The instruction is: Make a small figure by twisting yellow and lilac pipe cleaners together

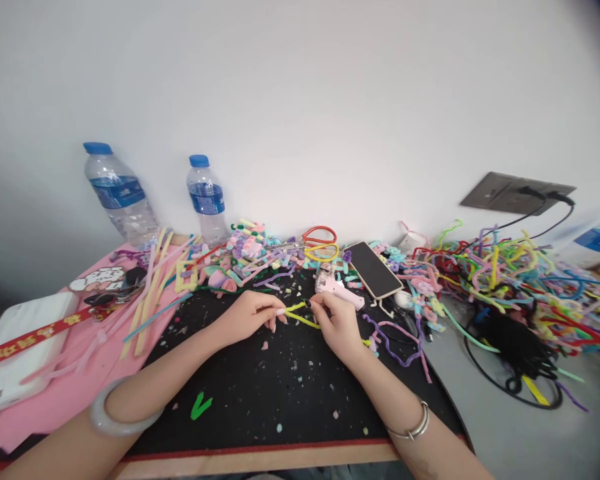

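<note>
Our left hand [253, 313] and right hand [337, 323] pinch a yellow pipe cleaner [300, 313] at its ends, steadying it above the tabletop [260, 393].

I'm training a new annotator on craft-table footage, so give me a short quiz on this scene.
1. True or false: the left hand and the right hand both hold the yellow pipe cleaner.
2. The mat under the hands is: A black, B pink, C white.
3. How many blue-capped water bottles stand upright?
Key: 1 true; 2 A; 3 two.
</note>
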